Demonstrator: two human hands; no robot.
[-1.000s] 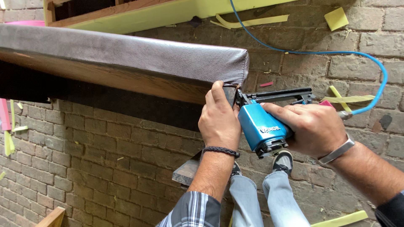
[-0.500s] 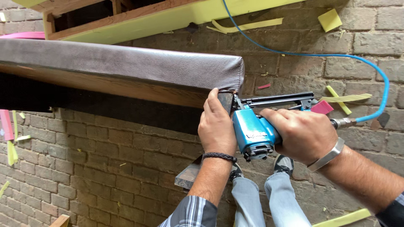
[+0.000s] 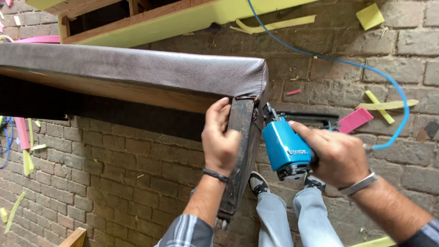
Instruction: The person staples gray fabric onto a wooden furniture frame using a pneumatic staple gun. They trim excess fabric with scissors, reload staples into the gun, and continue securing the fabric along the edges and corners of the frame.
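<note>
1. A padded frame [image 3: 137,75] covered in grey-brown leatherette is seen above the brick floor [image 3: 114,183], running from 9 o'clock to centre.
2. Its dark end panel [image 3: 241,151] is gripped by the closed left hand [image 3: 220,139].
3. A blue pneumatic stapler [image 3: 286,148] is clasped by the right hand [image 3: 336,153], at 3 o'clock of the panel, nose against the corner.
4. A blue air hose [image 3: 384,82] is seen curving towards 1 o'clock.

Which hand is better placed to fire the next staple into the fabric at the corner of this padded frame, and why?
Probably the right hand: it grips the blue staple gun, nose at the corner. The left hand pins the dark fabric flap.
</note>
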